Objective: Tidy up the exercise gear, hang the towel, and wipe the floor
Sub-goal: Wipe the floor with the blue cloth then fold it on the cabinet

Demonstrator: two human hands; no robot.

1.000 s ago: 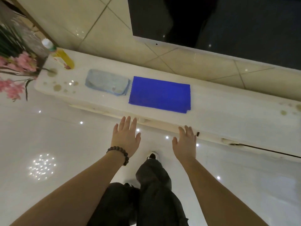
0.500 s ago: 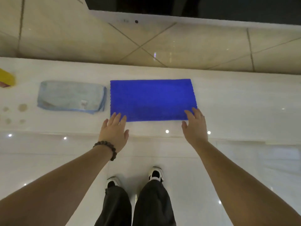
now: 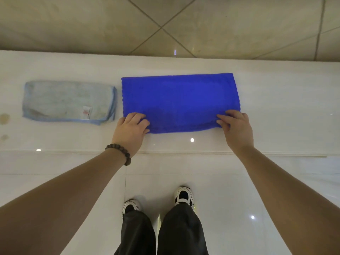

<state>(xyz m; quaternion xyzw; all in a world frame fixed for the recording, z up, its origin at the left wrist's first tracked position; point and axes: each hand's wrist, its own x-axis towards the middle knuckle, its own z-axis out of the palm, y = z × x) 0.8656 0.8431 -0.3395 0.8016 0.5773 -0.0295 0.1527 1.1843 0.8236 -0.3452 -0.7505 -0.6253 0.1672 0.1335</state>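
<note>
A folded bright blue towel lies flat on a long white stone ledge against the tiled wall. My left hand grips the towel's near left corner, fingers curled over the edge. My right hand pinches its near right corner the same way. The near edge bunches slightly under both hands. A folded pale blue cloth with a small label lies on the ledge just left of the blue towel.
Beige tiled wall rises behind the ledge. Brownish stains mark the ledge's far left. Glossy white floor tiles lie below, where my two feet in black-and-white shoes stand close to the ledge.
I have stepped closer to the ledge. Both hands went from open above the near edge to gripping the blue towel's near corners.
</note>
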